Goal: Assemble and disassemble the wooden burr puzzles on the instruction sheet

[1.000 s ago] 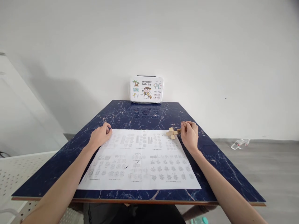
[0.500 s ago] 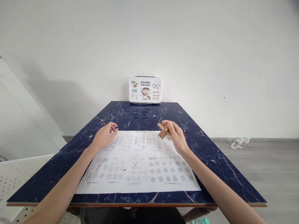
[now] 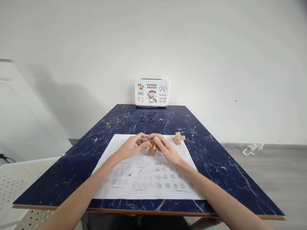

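Observation:
Over the upper part of the printed sheet [image 3: 144, 182], a light-brown wooden burr puzzle [image 3: 151, 151] is held between my hands. My right hand [image 3: 165, 148] grips it from the right, thumb on top and fingers behind. From the left, my left hand [image 3: 134, 146] meets it with curled fingers and the thumb against its side; the fingertips are partly hidden. A second wooden burr puzzle [image 3: 178, 138], shaped like a cross with stubby ends, sits on the sheet's upper right corner, just beyond my right hand.
The dark blue marbled table [image 3: 153, 123] carries the sheet of small diagrams. At its far edge a white case [image 3: 152, 93] with cartoon prints stands against the wall. A clear plastic bottle [image 3: 253, 149] lies on the floor at right. A white perforated chair [image 3: 14, 182] is at left.
My right hand has moved left with the wooden puzzle, and my left hand has come right to meet it. The second puzzle, previously not visible, now shows on the sheet's corner.

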The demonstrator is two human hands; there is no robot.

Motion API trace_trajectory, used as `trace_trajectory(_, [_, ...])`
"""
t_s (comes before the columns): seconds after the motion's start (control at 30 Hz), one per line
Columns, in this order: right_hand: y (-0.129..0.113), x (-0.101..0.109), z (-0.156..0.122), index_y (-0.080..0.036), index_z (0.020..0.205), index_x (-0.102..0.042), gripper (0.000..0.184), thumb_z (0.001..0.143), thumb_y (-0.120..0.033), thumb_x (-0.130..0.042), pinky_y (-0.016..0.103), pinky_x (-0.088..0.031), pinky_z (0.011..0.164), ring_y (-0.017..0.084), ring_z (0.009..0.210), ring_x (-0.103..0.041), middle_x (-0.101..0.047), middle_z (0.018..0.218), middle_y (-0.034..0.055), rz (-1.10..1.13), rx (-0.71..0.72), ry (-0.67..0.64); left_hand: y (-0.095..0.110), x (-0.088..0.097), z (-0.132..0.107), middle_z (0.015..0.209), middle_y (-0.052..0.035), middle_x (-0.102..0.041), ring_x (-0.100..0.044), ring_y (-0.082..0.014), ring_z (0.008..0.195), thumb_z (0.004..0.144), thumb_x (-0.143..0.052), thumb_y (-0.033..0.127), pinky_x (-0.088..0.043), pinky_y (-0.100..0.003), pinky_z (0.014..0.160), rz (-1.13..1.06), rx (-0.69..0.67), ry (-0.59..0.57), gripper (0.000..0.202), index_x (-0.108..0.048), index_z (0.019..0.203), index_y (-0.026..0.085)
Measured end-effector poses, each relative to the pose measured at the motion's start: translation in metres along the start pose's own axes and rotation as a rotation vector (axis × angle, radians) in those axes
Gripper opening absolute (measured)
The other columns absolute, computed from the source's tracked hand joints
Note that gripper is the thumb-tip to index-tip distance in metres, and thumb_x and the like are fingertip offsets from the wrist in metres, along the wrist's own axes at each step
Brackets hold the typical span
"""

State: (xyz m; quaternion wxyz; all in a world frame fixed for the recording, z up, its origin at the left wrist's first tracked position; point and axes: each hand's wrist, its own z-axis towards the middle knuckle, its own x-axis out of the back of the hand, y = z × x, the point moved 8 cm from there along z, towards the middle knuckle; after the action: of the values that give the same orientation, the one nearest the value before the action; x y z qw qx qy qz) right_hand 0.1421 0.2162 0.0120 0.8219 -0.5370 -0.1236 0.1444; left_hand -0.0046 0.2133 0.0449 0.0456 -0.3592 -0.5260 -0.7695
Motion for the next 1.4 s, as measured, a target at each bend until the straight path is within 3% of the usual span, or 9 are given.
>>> trace_trajectory(0.27, [0.004, -0.001, 0.005, -0.026, 0.124, -0.069, 0.039, 0.109, -0.053, -0.045, 0.045, -0.049, 0.107, 0.025, 0.118, -0.064, -0.069, 0.127, 0.0093, -0.186, 0.054, -0.017, -0.022, -0.007, -0.003, 0.101, -0.0074, -0.076, -0.072, -0.0236, 0.093, 0.097, -0.066, 0.048, -0.056, -0.038, 0.084, -0.14, 0.04, 0.048, 0.033, -0.067, 0.112, 0.02])
trace_trajectory(0.47, [0.001, 0.017, 0.007, -0.024, 0.109, -0.072, 0.028, 0.104, -0.047, -0.057, 0.04, -0.053, 0.099, 0.025, 0.114, -0.064, -0.068, 0.119, 0.0106, -0.286, 0.162, 0.117, -0.026, 0.003, -0.005, 0.094, -0.0045, -0.073, -0.068, -0.0194, 0.083, 0.092, -0.071, 0.046, -0.054, -0.035, 0.08, -0.095, 0.074, 0.142, 0.029, -0.067, 0.103, 0.02])
trace_trajectory(0.57, [-0.006, 0.021, 0.007, -0.024, 0.103, -0.073, 0.025, 0.102, -0.045, -0.061, 0.038, -0.054, 0.088, 0.023, 0.101, -0.064, -0.069, 0.107, 0.0095, -0.383, 0.186, 0.14, -0.027, 0.005, -0.005, 0.096, -0.0051, -0.073, -0.067, -0.0196, 0.084, 0.091, -0.072, 0.048, -0.053, -0.036, 0.08, -0.068, 0.074, 0.147, 0.03, -0.068, 0.103, 0.02])
trace_trajectory(0.7, [-0.004, 0.018, 0.007, -0.022, 0.1, -0.071, 0.026, 0.101, -0.046, -0.06, 0.033, -0.047, 0.069, 0.019, 0.074, -0.057, -0.065, 0.083, 0.0036, -0.433, 0.107, 0.057, -0.027, 0.008, -0.006, 0.103, -0.0054, -0.074, -0.067, -0.0219, 0.092, 0.094, -0.069, 0.049, -0.052, -0.038, 0.085, 0.011, 0.049, 0.166, 0.029, -0.069, 0.105, 0.022])
trace_trajectory(0.8, [-0.001, 0.017, 0.007, -0.022, 0.098, -0.067, 0.025, 0.101, -0.045, -0.059, 0.031, -0.042, 0.064, 0.017, 0.068, -0.055, -0.064, 0.075, 0.0004, -0.422, 0.072, 0.038, -0.025, 0.012, -0.006, 0.104, -0.0049, -0.073, -0.065, -0.023, 0.095, 0.096, -0.066, 0.05, -0.051, -0.04, 0.089, 0.106, 0.016, 0.186, 0.028, -0.071, 0.106, 0.024])
trace_trajectory(0.87, [0.001, 0.018, 0.007, -0.022, 0.097, -0.065, 0.024, 0.101, -0.045, -0.059, 0.03, -0.041, 0.063, 0.017, 0.065, -0.056, -0.064, 0.073, -0.0005, -0.405, 0.066, 0.052, -0.022, 0.014, -0.006, 0.114, -0.0066, -0.071, -0.065, -0.0252, 0.105, 0.094, -0.068, 0.052, -0.051, -0.043, 0.095, 0.146, -0.021, 0.205, 0.034, -0.07, 0.115, 0.025])
trace_trajectory(1.0, [0.009, 0.019, 0.006, -0.023, 0.099, -0.064, 0.024, 0.101, -0.046, -0.058, 0.03, -0.043, 0.06, 0.017, 0.06, -0.059, -0.063, 0.068, -0.0022, -0.338, 0.017, 0.059, -0.029, 0.009, -0.005, 0.14, -0.0111, -0.063, -0.062, -0.033, 0.127, 0.079, -0.083, 0.052, -0.052, -0.048, 0.103, 0.101, 0.032, 0.139, 0.071, -0.057, 0.14, 0.027])
trace_trajectory(1.1, [0.011, 0.019, 0.006, -0.023, 0.1, -0.064, 0.025, 0.101, -0.047, -0.059, 0.03, -0.045, 0.062, 0.018, 0.06, -0.064, -0.065, 0.07, -0.0017, -0.315, 0.005, 0.054, -0.032, 0.004, -0.006, 0.139, -0.0114, -0.066, -0.065, -0.0352, 0.127, 0.075, -0.086, 0.051, -0.053, -0.05, 0.105, 0.071, 0.074, 0.089, 0.076, -0.057, 0.141, 0.026])
trace_trajectory(1.4, [0.015, 0.009, 0.004, -0.023, 0.099, -0.061, 0.024, 0.102, -0.046, -0.059, 0.028, -0.047, 0.056, 0.014, 0.055, -0.062, -0.069, 0.08, -0.0008, -0.334, -0.027, -0.061, -0.032, 0.011, -0.008, 0.134, -0.0116, -0.07, -0.066, -0.0345, 0.126, 0.069, -0.089, 0.047, -0.052, -0.051, 0.108, 0.155, 0.067, 0.17, 0.085, -0.057, 0.144, 0.025])
